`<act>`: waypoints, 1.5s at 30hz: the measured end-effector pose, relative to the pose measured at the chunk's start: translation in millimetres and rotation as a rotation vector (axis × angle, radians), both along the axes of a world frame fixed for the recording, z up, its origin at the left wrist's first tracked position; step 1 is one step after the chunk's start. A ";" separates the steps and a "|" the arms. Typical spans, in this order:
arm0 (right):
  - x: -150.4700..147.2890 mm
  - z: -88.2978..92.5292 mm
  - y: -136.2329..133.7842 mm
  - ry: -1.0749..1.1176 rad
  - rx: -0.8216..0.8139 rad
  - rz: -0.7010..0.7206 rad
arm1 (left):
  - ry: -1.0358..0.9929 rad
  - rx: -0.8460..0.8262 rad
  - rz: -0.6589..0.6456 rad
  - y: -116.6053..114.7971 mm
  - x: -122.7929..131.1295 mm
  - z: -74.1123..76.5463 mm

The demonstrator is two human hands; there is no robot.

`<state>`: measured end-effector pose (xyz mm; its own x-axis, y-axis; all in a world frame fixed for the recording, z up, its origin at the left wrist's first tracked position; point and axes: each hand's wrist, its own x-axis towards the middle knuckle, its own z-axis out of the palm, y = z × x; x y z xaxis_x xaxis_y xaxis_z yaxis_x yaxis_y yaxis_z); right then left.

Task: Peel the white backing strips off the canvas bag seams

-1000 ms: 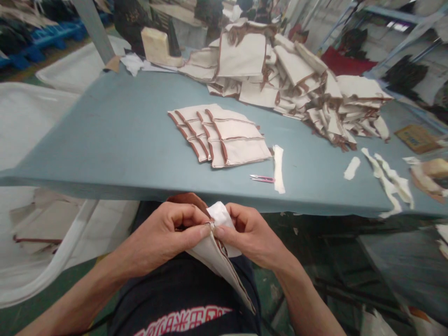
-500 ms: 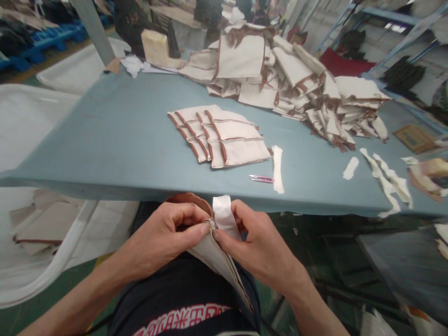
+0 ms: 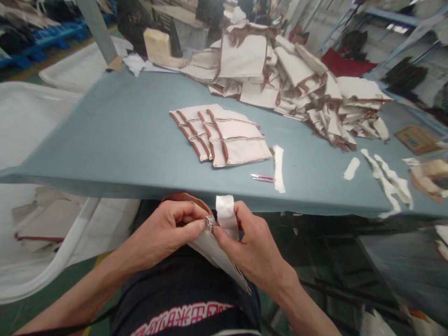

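Between my two hands, just off the table's front edge, is a cream fabric piece with brown trim. My left hand pinches its folded corner between thumb and fingers. Thumb and fingers of my right hand close on the same edge from the other side. A white strip stands up looped against the right fingers; its lower end is hidden by the hand. On the table ahead lie pink-handled thread snips beside another white strip.
Overlapping cream pieces with brown edging lie mid-table. Behind them rises a large heap of similar pieces. White scraps and a cardboard box are on the right. A white bin stands at the left under the blue-green table.
The white strip stands slightly more to the right and more upright. Both hands keep their pinch on the fabric piece, with only small shifts. The whole view has drifted slightly.
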<state>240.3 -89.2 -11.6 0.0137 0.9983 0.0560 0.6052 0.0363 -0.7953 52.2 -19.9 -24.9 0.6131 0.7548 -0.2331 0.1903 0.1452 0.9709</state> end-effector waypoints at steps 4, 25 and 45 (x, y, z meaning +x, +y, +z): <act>-2.7 0.2 -4.3 -0.042 0.057 -0.040 | 0.007 0.005 0.008 0.0 -1.2 4.7; 3.2 -14.2 3.0 -0.119 0.107 -0.037 | 0.064 -0.017 0.045 8.2 7.2 -3.4; 18.9 -20.9 24.6 -0.240 0.146 0.086 | 0.210 0.190 -0.036 22.2 20.7 -3.4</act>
